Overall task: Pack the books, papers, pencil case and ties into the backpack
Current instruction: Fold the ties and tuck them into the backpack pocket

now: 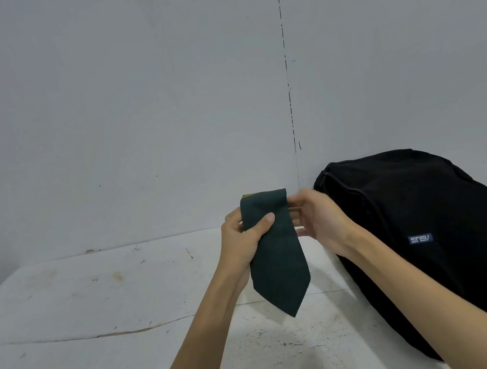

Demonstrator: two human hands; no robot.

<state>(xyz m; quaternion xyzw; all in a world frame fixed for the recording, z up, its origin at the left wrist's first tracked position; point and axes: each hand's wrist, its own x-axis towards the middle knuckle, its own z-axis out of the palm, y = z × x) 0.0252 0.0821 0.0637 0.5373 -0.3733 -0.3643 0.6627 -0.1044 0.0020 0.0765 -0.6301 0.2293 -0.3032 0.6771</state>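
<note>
Where tie point(274, 253) hangs: bare table point(97, 321).

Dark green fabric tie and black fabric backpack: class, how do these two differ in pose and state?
The dark green fabric tie is held in the air, pinched by the left hand, point hanging down; the black fabric backpack lies on its side on the white table. The tie is flat and narrow; the backpack is bulky. Both are dark cloth.

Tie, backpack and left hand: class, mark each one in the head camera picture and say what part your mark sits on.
tie point(275, 256), head view, on the broad blade below the thumb.
backpack point(432, 201), head view, on its black front panel.
left hand point(244, 242), head view, on the back of the hand.
</note>
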